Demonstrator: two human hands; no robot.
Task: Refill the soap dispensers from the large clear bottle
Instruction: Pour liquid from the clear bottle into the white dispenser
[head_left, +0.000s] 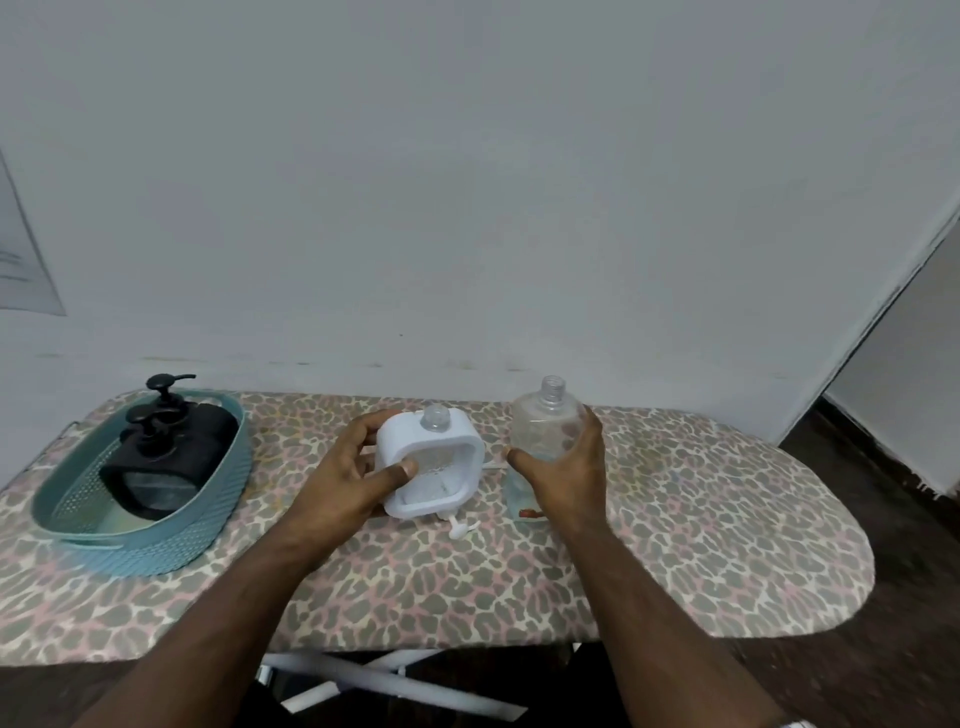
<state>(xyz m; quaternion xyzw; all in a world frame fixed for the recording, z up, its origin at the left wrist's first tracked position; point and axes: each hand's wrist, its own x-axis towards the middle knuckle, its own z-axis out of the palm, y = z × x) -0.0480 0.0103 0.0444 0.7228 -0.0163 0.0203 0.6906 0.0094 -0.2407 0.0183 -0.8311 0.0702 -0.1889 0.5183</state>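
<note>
Head view: hands' (363, 467) fingertips hidden behind white dispenser (431, 462), clear bottle (545, 431)

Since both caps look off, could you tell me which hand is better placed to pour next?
Probably the right hand: it already grips the large clear bottle, uncapped. The left hand holds the white dispenser, its neck open.

Lower part of the clear bottle (545, 441) hidden behind the right hand (566, 467), black dispensers (166, 447) half sunk in the basket (156, 535), wall paper (23, 260) cut off, unreadable
</note>
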